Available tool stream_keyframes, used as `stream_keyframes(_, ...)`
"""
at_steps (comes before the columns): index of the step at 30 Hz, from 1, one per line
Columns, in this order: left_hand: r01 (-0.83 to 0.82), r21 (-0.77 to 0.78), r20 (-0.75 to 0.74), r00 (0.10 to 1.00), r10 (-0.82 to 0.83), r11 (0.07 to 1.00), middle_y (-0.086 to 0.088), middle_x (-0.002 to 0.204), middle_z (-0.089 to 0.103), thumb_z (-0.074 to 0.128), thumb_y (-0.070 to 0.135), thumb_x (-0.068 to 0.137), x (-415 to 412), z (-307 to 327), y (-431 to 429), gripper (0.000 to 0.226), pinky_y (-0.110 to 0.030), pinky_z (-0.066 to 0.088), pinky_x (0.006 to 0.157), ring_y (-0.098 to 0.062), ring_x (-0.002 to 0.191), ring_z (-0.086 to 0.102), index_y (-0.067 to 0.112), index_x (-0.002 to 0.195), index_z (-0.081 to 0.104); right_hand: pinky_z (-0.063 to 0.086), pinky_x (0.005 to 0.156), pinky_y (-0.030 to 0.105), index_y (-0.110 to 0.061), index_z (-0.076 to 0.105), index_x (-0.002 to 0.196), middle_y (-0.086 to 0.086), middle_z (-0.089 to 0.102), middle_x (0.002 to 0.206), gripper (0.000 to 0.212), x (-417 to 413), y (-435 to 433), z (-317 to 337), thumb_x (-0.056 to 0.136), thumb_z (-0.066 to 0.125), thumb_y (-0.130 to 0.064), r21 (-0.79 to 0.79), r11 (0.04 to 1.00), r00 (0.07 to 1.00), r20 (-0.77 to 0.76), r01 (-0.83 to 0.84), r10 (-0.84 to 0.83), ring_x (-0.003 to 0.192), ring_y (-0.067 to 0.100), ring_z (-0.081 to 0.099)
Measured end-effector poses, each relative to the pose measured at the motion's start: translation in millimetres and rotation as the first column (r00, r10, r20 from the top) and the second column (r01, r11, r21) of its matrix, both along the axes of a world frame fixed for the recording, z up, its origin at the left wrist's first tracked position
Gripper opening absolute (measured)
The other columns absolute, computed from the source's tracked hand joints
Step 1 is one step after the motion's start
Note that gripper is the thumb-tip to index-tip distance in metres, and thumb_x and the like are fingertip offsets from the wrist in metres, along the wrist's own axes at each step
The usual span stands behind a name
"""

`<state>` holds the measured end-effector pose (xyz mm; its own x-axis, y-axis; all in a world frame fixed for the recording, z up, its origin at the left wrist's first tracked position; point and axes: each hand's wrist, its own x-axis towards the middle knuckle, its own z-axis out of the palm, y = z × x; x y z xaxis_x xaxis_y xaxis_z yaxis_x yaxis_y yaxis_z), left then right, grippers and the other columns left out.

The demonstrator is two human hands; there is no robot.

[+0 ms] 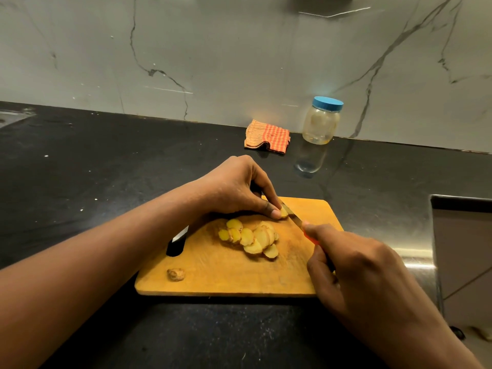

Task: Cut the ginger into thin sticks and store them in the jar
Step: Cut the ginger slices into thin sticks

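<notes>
So here we can see the left hand (239, 187) curled over the far edge of a worn orange-brown wooden cutting board (213, 278), thumb and fingertips pinching a small pale-yellow stub of ginger (283, 213) right against the blade of a slim knife with an orange handle (291, 217). The right hand (359, 265) is wrapped tight round that handle, index finger laid along the top, so only a sliver of orange shows, and the far end of the blade is hidden behind the left fingers. Just in front of the pinched stub sits a loose overlapping heap of round yellow ginger slices (250, 239), mid-board, touching neither hand. A knobbly brown ginger offcut (175, 274) lies alone near the board's front-left corner. The dark oblong at the board's left edge (177, 242) is probably a handle slot, though we can't be sure. The clear glass jar with a blue screw lid (320, 123) stands upright and capped at the back of the speckled black stone counter (80, 182), against the grey-veined marble wall (213, 62), well apart from the board. Beside it, on the left, there's a folded orange checked cloth (267, 135). Both forearms run out of frame at the bottom.
</notes>
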<state>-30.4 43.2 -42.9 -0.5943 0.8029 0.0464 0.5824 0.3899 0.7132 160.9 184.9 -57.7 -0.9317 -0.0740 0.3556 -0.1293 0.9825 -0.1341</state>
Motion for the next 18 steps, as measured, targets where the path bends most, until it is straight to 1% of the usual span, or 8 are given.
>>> stream_keyframes(2, 0.003, 0.003, 0.003, 1.000, -0.003, 1.000, 0.006, 0.093, 0.074, 0.084, 0.036, 0.071, -0.6, -0.1, 0.0, 0.017, -0.045, 0.057, 0.084, -0.018, 0.097, 0.067, 0.028, 0.087, 0.081, 0.040, 0.043, 0.019, -0.009, 0.067, 0.114, -0.004, 0.059, 0.061, 0.039, 6.4, 0.2, 0.6, 0.078, 0.058, -0.019, -0.007, 1.000, 1.000, 0.006, -0.015, 0.015, 0.044, 0.008, 0.050)
stream_keyframes(5, 0.011, 0.011, 0.002, 1.000, -0.011, 1.000, 0.006, 0.093, 0.075, 0.084, 0.035, 0.072, -0.5, -0.8, -0.7, 0.017, -0.045, 0.057, 0.084, -0.018, 0.096, 0.067, 0.028, 0.087, 0.081, 0.038, 0.045, 0.018, -0.010, 0.067, 0.113, -0.006, 0.057, 0.061, 0.036, 2.0, 1.2, 1.3, 0.079, 0.059, -0.017, 0.003, 1.000, 1.000, -0.015, -0.017, 0.017, 0.045, 0.007, 0.049)
stream_keyframes(9, 0.020, 0.030, 0.009, 1.000, -0.020, 0.999, 0.007, 0.094, 0.075, 0.084, 0.035, 0.072, 0.4, -2.1, -2.5, 0.016, -0.045, 0.057, 0.086, -0.019, 0.098, 0.067, 0.028, 0.087, 0.081, 0.047, 0.046, 0.023, -0.013, 0.065, 0.115, -0.005, 0.060, 0.065, 0.032, -10.2, -5.5, 2.0, 0.083, 0.063, -0.017, 0.014, 1.000, 1.000, 0.008, 0.020, -0.020, 0.050, 0.011, 0.054)
stream_keyframes(10, 0.021, 0.033, 0.012, 1.000, -0.021, 0.999, 0.007, 0.095, 0.075, 0.084, 0.035, 0.073, 0.4, -2.2, -2.8, 0.016, -0.045, 0.057, 0.086, -0.019, 0.098, 0.067, 0.028, 0.087, 0.081, 0.046, 0.047, 0.021, -0.013, 0.066, 0.114, -0.005, 0.060, 0.065, 0.032, -8.8, -5.8, 2.8, 0.083, 0.064, -0.017, 0.011, 1.000, 1.000, 0.016, 0.022, -0.022, 0.049, 0.010, 0.054)
stream_keyframes(12, 0.022, 0.035, 0.021, 1.000, -0.023, 0.999, 0.007, 0.095, 0.075, 0.083, 0.034, 0.073, -0.1, -2.5, -2.9, 0.016, -0.044, 0.057, 0.087, -0.018, 0.099, 0.067, 0.028, 0.088, 0.081, 0.035, 0.049, 0.009, -0.012, 0.068, 0.112, -0.010, 0.054, 0.060, 0.033, -0.8, -5.3, 6.2, 0.080, 0.061, -0.016, -0.008, 1.000, 1.000, 0.019, 0.015, -0.015, 0.046, 0.004, 0.048)
stream_keyframes(13, 0.023, 0.039, 0.027, 0.999, -0.024, 0.999, 0.007, 0.096, 0.075, 0.083, 0.033, 0.074, -0.6, -2.9, -3.1, 0.016, -0.044, 0.057, 0.087, -0.018, 0.099, 0.067, 0.028, 0.088, 0.081, 0.031, 0.049, 0.007, -0.013, 0.069, 0.110, -0.013, 0.050, 0.058, 0.034, 4.3, -4.6, 7.7, 0.078, 0.060, -0.018, -0.024, 1.000, 1.000, 0.003, 0.011, -0.011, 0.045, 0.000, 0.044)
stream_keyframes(15, 0.027, 0.049, 0.031, 0.999, -0.029, 0.998, 0.007, 0.096, 0.075, 0.084, 0.034, 0.073, -1.4, -3.7, -3.6, 0.017, -0.044, 0.057, 0.088, -0.017, 0.099, 0.068, 0.027, 0.089, 0.081, 0.033, 0.050, 0.009, -0.013, 0.071, 0.107, -0.017, 0.044, 0.058, 0.034, 11.8, -2.1, 10.4, 0.076, 0.059, -0.018, -0.066, 0.998, 0.999, -0.044, 0.006, -0.009, 0.045, -0.003, 0.041)
stream_keyframes(18, 0.037, 0.071, 0.030, 0.999, -0.039, 0.997, 0.008, 0.096, 0.076, 0.084, 0.034, 0.073, -2.0, -5.5, -4.7, 0.017, -0.045, 0.056, 0.089, -0.017, 0.098, 0.068, 0.028, 0.088, 0.081, 0.037, 0.050, 0.011, -0.014, 0.071, 0.108, -0.014, 0.054, 0.061, 0.033, 15.1, 0.5, 13.5, 0.078, 0.058, -0.019, -0.109, 0.994, 0.996, -0.089, 0.022, -0.031, 0.046, 0.000, 0.047)
